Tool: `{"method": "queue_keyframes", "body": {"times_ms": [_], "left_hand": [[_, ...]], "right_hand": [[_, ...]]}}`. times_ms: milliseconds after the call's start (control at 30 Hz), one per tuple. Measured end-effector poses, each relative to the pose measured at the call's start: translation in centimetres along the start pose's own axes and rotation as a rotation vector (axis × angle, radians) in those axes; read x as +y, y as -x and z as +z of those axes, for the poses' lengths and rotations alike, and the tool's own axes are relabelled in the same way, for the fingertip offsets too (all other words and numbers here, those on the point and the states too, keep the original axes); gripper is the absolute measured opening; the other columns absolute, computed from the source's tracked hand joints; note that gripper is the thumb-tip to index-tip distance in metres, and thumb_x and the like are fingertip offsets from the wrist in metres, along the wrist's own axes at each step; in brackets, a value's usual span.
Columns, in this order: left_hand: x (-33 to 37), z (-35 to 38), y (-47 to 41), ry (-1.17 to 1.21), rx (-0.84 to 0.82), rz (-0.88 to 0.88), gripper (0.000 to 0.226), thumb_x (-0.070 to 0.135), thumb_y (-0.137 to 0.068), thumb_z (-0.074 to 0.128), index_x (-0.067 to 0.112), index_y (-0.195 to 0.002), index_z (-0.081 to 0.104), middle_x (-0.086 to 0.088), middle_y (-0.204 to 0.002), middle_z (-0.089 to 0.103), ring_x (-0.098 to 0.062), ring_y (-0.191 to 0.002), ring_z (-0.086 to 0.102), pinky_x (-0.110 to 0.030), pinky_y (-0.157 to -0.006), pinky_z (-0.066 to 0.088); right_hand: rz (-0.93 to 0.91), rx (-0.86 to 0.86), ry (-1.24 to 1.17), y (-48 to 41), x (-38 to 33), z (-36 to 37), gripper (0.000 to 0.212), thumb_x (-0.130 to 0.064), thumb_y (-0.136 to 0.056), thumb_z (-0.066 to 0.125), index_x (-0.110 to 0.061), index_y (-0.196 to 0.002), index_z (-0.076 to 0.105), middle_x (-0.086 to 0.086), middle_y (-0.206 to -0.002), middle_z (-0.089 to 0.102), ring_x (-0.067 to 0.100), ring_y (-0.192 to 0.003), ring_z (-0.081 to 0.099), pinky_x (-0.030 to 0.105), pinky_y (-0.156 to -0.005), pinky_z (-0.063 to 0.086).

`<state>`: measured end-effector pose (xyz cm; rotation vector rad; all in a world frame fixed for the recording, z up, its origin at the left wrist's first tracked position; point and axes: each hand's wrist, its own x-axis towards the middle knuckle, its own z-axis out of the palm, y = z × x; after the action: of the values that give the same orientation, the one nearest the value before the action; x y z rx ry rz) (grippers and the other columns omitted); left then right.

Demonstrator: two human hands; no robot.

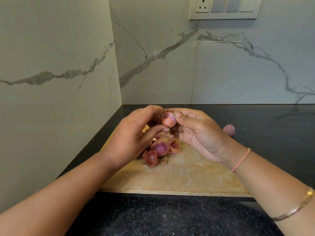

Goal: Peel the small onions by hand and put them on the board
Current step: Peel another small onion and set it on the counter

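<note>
– Where's the onion (pixel 168 120)?
– The left hand (pixel 134 133) and right hand (pixel 196 133) are both pinching it above the far end of the board (pixel 187 176), over a second onion (pixel 160 148) lying among skins (pixel 150 158).
– Room?
– Bare board is stretching toward me; walls (pixel 59 65) are closing in left and behind.

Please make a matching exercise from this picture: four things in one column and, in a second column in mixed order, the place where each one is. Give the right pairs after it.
Things
1. pale pink onion
2. dark purple onion
3. pale lilac onion
4. switch panel

Places
A. on the wall, at the top
B. on the black counter, right of the board
C. pinched between the left hand and the right hand
D. on the wooden board, among loose skins

Pairs: 1-C, 2-D, 3-B, 4-A
</note>
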<state>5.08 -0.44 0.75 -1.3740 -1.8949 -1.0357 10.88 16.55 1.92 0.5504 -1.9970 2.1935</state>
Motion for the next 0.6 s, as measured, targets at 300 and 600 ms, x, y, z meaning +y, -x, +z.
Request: {"method": "queue_keyframes", "body": {"times_ms": [300,600], "left_hand": [[0.1,0.23,-0.03,-0.015,0.01,0.037,0.024,0.033,-0.09,0.053,0.028,-0.114,0.048,0.019,-0.098,0.055,-0.007,-0.092,0.058,-0.035,-0.079,0.052],[-0.19,0.24,0.01,-0.096,-0.035,0.08,0.02,0.03,-0.09,0.05,0.027,-0.11,0.047,0.022,-0.093,0.049,0.001,-0.088,0.051,-0.019,-0.078,0.046]], "right_hand": [[-0.007,0.013,-0.011,-0.08,-0.07,0.04,0.023,-0.013,-0.096,0.042,-0.005,-0.094,0.064,0.002,-0.078,0.063,0.014,-0.074,0.059,0.023,-0.065,0.047],[-0.008,0.029,0.07,0.06,-0.09,0.18,0.025,-0.012,-0.097,0.043,-0.011,-0.086,0.066,0.0,-0.078,0.064,0.013,-0.076,0.058,0.024,-0.067,0.047]]}}
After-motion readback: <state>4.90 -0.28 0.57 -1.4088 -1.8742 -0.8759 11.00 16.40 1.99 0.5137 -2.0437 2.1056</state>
